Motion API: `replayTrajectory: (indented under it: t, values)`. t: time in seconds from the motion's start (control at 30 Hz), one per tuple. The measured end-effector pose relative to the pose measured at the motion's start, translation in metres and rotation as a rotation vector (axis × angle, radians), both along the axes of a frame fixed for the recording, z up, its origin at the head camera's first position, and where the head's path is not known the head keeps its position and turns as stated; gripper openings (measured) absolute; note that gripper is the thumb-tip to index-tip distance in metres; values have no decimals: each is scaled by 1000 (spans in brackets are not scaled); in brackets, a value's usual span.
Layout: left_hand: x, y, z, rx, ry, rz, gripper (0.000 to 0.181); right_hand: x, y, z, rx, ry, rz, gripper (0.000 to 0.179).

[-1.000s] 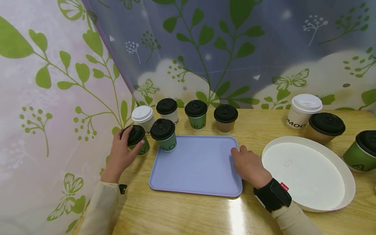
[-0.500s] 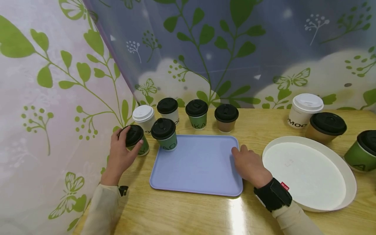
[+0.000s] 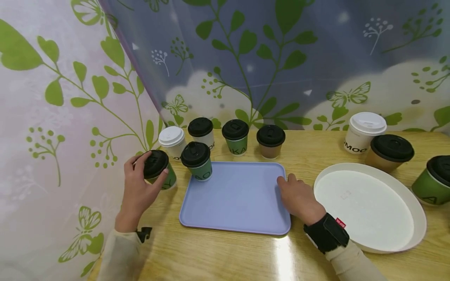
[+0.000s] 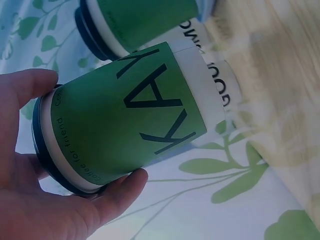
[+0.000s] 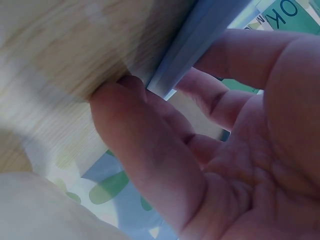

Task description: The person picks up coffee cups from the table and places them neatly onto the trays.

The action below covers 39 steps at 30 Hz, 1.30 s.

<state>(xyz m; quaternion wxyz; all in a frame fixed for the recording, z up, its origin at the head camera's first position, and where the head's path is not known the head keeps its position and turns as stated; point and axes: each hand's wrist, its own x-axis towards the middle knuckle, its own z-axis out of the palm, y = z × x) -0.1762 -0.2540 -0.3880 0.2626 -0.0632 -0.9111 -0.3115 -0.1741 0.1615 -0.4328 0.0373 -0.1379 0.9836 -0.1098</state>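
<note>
My left hand (image 3: pixel 138 187) grips a green paper coffee cup (image 4: pixel 125 110) around its black lid, thumb on one side and fingers on the other. In the left wrist view the cup's lettering reads KAY. A second green cup with a black lid (image 3: pixel 196 154) stands at the far left corner of the lilac tray (image 3: pixel 235 203). At the tray's right edge is my right hand (image 3: pixel 299 197), its curled fingers holding the rim. Seen from the right wrist, the fingers (image 5: pixel 145 155) lie on both sides of the tray's edge, close over the wooden table.
Behind the tray stand a white-lidded cup (image 3: pixel 172 140), a black-lidded white cup (image 3: pixel 202 132), a green cup (image 3: pixel 237 144) and a brown cup (image 3: pixel 270 150). To the right are a round white tray (image 3: pixel 362 210) and more cups. Patterned cloth (image 3: pixel 88 117) borders the table's left.
My left hand has moved slightly left and toward me, and the green cup has shifted with it, away from the tray. My right hand and the tray have stayed put.
</note>
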Motion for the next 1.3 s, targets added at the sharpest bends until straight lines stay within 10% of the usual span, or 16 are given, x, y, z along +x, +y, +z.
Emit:
replayTrajectory:
  t: [1.3]
  values:
    - [30, 31, 18, -12, 51, -125, 69, 1, 0, -2, 12, 32, 2, 16]
